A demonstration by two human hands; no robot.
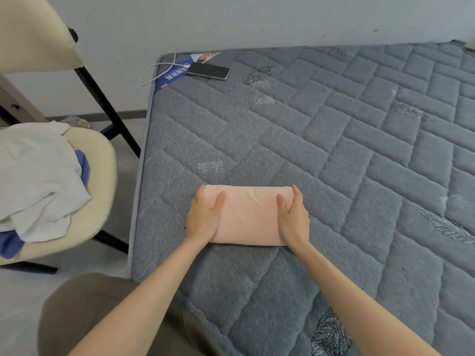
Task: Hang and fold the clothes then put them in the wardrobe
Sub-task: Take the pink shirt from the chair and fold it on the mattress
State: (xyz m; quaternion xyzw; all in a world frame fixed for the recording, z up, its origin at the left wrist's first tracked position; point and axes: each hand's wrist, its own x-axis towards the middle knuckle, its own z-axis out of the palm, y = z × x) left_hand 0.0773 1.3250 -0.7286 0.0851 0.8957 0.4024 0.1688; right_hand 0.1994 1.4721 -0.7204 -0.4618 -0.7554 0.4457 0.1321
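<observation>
Possibly the fold is lost on the lift.
Grey mattress (334, 140) lies under the fingers (298, 199); a chair (102, 155) heaped with white and blue clothes (38, 176) stands well to their left. Between them sits the folded pink garment (250, 217), the left hand (203, 219) and right hand (294, 218) each clamping one end, thumbs on top, other fingers curled down its sides. A phone (208, 70) and a white cable (154, 70) lie far beyond. Held only at its ends, the soft middle could sag and the layers slide open; an uneven pull would skew it.
</observation>
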